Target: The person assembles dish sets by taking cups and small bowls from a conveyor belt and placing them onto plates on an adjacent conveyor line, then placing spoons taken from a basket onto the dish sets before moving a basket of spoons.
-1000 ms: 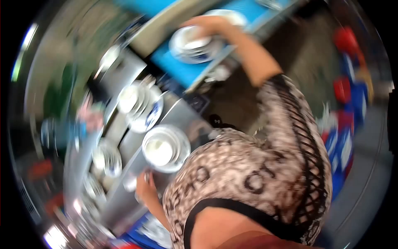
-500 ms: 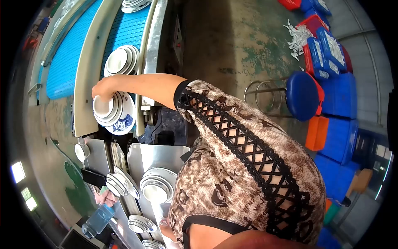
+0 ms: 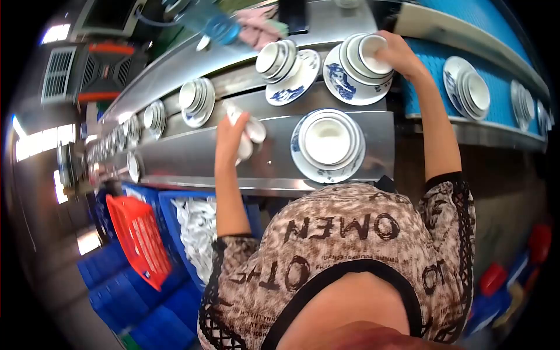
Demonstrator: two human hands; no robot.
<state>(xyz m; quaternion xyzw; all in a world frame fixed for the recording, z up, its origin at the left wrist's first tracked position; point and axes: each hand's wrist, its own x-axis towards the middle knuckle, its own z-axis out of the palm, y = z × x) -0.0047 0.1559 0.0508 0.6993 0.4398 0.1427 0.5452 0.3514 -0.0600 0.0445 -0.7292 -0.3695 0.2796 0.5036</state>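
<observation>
My right hand [image 3: 401,55] grips the rim of the top bowl in a stack of white bowls [image 3: 353,58], fingers reaching inside it. Under these bowls lies a blue-patterned plate [image 3: 340,83], tilted, over the metal line beside the blue belt. My left hand [image 3: 231,139] is closed around white soup spoons [image 3: 255,129], their bowls sticking out to the right; the exact number is unclear. Nearest my body, another stack of bowls [image 3: 328,140] sits on plates on the steel counter. Left of my right hand, a bowl stack [image 3: 273,60] leans on a patterned plate [image 3: 296,79].
More dish stacks [image 3: 197,100] run leftward along the line. The blue conveyor belt [image 3: 429,87] at right carries further stacks [image 3: 469,87]. A blue crate of spoons [image 3: 197,230] and a red crate [image 3: 139,239] stand below the counter. A water jug [image 3: 219,26] and pink cloth [image 3: 256,28] lie beyond.
My view has swung from the conveyor to the metal counter. My right hand has carried the bowls and plate off the belt's end. My left hand now shows clearly, with spoons.
</observation>
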